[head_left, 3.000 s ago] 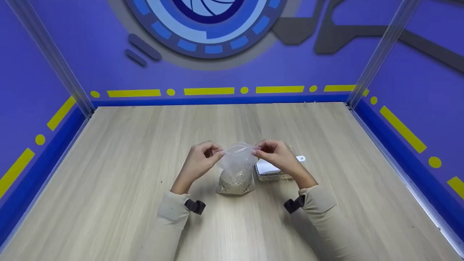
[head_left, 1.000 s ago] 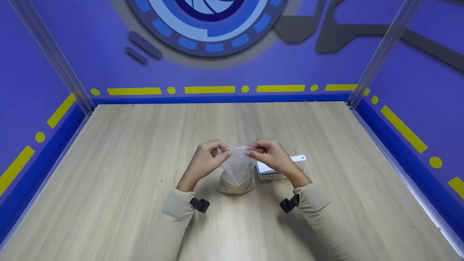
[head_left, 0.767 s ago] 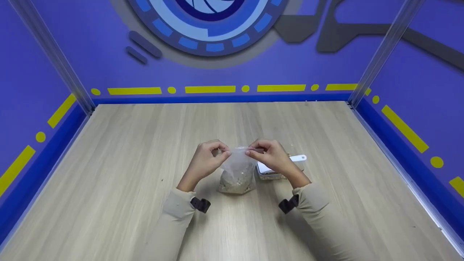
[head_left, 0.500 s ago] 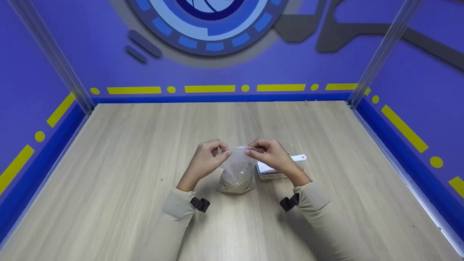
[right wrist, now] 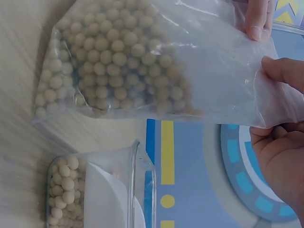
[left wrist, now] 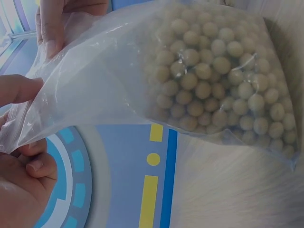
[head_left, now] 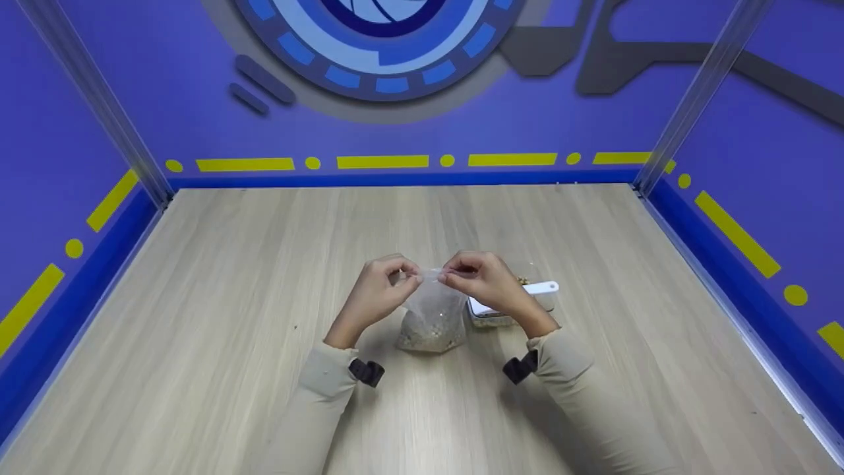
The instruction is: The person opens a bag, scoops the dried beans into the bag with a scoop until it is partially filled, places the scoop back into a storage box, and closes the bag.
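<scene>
A clear zip-lock bag (head_left: 432, 328) stands on the table, its lower part filled with small round beige balls (left wrist: 204, 90). My left hand (head_left: 382, 288) pinches the left side of the bag's top edge between thumb and fingers. On the same edge, close beside it, my right hand (head_left: 484, 282) pinches with thumb and fingers. The zip strip (left wrist: 16, 121) runs between the two hands in the left wrist view. Just right of the bag is a clear plastic box (right wrist: 142, 185) of the same balls. A white scoop (head_left: 542, 288) lies in it, partly hidden by my right hand.
The wood-grain table (head_left: 231, 297) extends on every side of the bag. Blue patterned panels (head_left: 422, 142) enclose its back and both sides. A tiny dark speck (head_left: 295, 327) lies to the left of my left hand.
The bag's mouth, spread apart three seconds ago, is now drawn flat. My hands have come closer together. In the last half second my right hand has shifted left along the top edge.
</scene>
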A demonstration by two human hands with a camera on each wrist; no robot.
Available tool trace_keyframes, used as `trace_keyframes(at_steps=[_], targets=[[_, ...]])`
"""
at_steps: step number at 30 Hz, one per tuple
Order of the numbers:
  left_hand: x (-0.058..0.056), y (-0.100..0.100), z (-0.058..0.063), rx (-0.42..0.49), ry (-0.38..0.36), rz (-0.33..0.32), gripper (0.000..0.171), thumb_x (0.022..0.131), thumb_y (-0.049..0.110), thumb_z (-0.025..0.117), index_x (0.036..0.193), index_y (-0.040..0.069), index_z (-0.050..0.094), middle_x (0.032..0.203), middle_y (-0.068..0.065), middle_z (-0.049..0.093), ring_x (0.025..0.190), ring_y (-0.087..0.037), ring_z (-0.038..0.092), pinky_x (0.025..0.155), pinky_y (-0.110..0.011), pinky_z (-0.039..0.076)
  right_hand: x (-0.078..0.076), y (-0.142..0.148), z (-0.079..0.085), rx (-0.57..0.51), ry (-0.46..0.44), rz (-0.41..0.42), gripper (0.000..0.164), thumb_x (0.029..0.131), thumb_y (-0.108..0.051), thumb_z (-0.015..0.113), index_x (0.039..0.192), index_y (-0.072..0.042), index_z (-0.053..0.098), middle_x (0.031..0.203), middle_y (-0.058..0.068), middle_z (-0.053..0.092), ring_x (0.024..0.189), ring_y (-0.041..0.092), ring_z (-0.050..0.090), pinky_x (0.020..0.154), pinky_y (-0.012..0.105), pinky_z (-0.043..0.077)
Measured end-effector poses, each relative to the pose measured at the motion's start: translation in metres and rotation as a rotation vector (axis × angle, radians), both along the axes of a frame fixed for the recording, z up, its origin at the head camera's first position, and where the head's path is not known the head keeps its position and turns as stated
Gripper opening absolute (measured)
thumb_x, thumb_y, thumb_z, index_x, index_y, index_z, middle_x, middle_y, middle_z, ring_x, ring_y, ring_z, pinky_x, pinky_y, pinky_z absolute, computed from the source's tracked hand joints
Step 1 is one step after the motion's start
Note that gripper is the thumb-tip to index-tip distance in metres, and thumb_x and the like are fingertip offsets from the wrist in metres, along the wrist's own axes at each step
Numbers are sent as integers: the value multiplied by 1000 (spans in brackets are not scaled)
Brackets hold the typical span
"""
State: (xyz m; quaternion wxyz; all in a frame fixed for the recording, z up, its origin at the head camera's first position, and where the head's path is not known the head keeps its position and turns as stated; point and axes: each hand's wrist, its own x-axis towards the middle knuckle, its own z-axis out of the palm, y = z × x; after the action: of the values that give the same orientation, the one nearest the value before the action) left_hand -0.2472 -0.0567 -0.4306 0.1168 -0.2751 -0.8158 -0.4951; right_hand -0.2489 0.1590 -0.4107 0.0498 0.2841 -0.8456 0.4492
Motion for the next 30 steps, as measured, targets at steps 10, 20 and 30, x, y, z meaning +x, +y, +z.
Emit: trace_keyframes(at_steps=[10, 20, 30], targets=[[1, -7, 1, -18, -30, 11, 8, 88, 12, 65, 87, 7, 71, 75, -2, 63, 60, -8, 40, 57, -21, 34, -5, 5, -2, 17, -78, 40, 18, 90, -19, 67, 95, -2, 71, 89, 11, 69, 75, 10, 58, 68, 18, 50], [2, -13, 4, -41, -11, 13, 8, 88, 9, 65, 84, 7, 71, 70, 0, 57, 59, -7, 43, 56, -20, 36, -11, -10, 3, 30, -32, 84, 15, 88, -19, 69, 89, -4, 72, 81, 4, 64, 66, 8, 46, 60, 19, 39], [-1, -12, 3, -37, 46, 33, 10, 87, 9, 67, 78, 8, 71, 65, 4, 53, 58, -7, 42, 55, -20, 34, -11, -13, 2, 59, 136, 111, 7, 87, -7, 67, 83, -2, 71, 80, 7, 65, 73, 9, 53, 66, 21, 46]])
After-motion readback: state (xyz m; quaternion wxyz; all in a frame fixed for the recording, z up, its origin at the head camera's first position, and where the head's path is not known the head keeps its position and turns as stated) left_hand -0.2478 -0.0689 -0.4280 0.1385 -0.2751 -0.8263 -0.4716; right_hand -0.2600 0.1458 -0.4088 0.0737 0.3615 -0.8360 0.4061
